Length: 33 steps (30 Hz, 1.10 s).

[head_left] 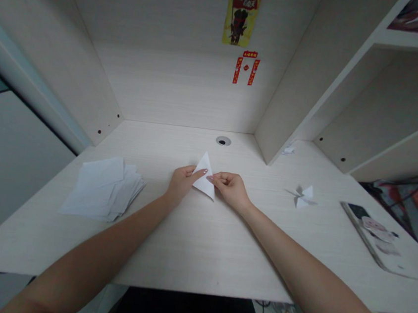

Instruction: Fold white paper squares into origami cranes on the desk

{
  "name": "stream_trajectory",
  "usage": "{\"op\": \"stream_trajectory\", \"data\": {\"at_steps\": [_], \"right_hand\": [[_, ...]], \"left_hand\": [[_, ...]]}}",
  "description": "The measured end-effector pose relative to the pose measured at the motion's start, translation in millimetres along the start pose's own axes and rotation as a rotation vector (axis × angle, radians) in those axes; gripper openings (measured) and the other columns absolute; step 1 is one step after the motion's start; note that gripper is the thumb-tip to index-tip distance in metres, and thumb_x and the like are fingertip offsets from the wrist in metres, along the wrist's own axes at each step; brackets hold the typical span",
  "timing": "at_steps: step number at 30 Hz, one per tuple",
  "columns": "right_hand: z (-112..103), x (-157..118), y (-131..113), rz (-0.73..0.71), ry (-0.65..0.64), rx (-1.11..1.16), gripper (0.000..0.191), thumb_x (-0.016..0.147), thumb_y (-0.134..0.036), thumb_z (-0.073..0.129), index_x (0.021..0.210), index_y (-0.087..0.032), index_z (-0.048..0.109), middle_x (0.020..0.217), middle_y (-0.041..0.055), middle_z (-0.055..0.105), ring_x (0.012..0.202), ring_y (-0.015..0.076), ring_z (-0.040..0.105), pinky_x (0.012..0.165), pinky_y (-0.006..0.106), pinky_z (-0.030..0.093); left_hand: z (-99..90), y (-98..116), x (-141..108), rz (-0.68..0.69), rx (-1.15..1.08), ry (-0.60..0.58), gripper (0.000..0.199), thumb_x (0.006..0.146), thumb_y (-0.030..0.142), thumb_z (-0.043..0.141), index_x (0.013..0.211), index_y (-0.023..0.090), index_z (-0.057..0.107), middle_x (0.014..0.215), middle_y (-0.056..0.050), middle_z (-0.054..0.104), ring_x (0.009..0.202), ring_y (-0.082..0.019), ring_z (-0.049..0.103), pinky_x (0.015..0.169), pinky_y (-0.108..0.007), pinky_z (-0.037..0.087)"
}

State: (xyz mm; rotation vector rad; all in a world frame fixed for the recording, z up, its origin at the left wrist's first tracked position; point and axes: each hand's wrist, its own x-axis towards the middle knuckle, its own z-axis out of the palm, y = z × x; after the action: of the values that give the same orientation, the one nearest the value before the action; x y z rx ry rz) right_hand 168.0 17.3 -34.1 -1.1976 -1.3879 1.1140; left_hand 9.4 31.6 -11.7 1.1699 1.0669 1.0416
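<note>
A small white folded paper triangle point(202, 184) is held just above or on the desk, its tip pointing away from me. My left hand point(183, 182) grips its left edge, thumb on top and fingers behind. From the other side, my right hand point(231, 186) pinches the right edge between thumb and index finger. The fingers under the paper are partly hidden. To the right lies a folded white paper crane point(304, 196) with pointed wings. A loose stack of white paper sheets point(95, 187) lies left of my left forearm.
A phone in a cartoon-patterned case point(377, 239) lies at the right of the desk point(198, 255). A round cable hole point(223, 140) is near the back panel. An upright divider point(284, 114) stands at back right, with a white paper scrap point(288, 150) beside its base.
</note>
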Motion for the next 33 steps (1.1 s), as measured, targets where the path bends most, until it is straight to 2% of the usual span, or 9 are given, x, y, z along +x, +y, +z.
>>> {"op": "stream_trajectory", "data": {"at_steps": [3,11,16,20,26,33], "right_hand": [[0.0,-0.7,-2.6,0.021,-0.015,0.014,0.038,0.067,-0.051,0.065,0.069,-0.013,0.069,0.056,0.0004,0.060,0.045,0.0079,0.042,0.043,0.022,0.026],[-0.8,-1.0,-7.6,0.049,-0.084,0.008,0.036,0.067,-0.049,0.068,0.067,-0.013,0.069,0.059,0.0014,0.064,0.048,0.0085,0.046,0.047,0.022,0.031],[-0.6,-2.7,-12.8,0.071,-0.143,0.019,0.035,0.066,-0.047,0.068,0.066,-0.013,0.069,0.057,0.0014,0.064,0.046,0.0076,0.047,0.046,0.022,0.031],[-1.6,-2.6,-17.0,0.120,-0.234,0.061,0.034,0.063,-0.046,0.071,0.065,-0.013,0.069,0.058,0.0025,0.066,0.048,0.0084,0.051,0.049,0.021,0.036],[-5.9,-2.3,-18.8,0.165,-0.392,-0.015,0.032,0.064,-0.044,0.072,0.060,-0.013,0.067,0.057,0.0054,0.067,0.051,0.0107,0.059,0.043,0.018,0.032],[-11.8,-4.0,-23.9,0.200,-0.607,-0.062,0.031,0.068,-0.044,0.067,0.068,-0.014,0.071,0.066,0.0070,0.071,0.053,0.0104,0.062,0.044,0.017,0.038]], "left_hand": [[-0.3,-3.3,0.7,0.026,-0.008,0.044,0.034,0.062,0.043,0.072,0.075,0.012,0.068,0.065,-0.002,0.065,0.055,-0.013,0.055,0.052,-0.023,0.040],[0.7,-3.0,0.0,0.058,-0.054,0.140,0.033,0.063,0.045,0.070,0.072,0.013,0.066,0.062,0.000,0.061,0.052,-0.011,0.051,0.048,-0.021,0.038],[0.8,-4.6,0.2,0.074,-0.059,0.158,0.032,0.064,0.046,0.069,0.071,0.015,0.065,0.059,0.002,0.059,0.050,-0.011,0.049,0.047,-0.021,0.036],[-0.6,-7.3,0.7,0.106,-0.039,0.174,0.032,0.065,0.045,0.068,0.068,0.014,0.063,0.058,0.002,0.056,0.050,-0.010,0.046,0.046,-0.020,0.034],[-2.5,-8.4,1.3,0.139,-0.014,0.174,0.033,0.066,0.046,0.067,0.072,0.014,0.065,0.060,0.001,0.056,0.052,-0.010,0.046,0.048,-0.020,0.033],[-0.6,-7.4,-0.4,0.122,-0.019,0.180,0.034,0.065,0.048,0.067,0.074,0.015,0.065,0.060,0.002,0.058,0.051,-0.011,0.048,0.049,-0.021,0.035]]}}
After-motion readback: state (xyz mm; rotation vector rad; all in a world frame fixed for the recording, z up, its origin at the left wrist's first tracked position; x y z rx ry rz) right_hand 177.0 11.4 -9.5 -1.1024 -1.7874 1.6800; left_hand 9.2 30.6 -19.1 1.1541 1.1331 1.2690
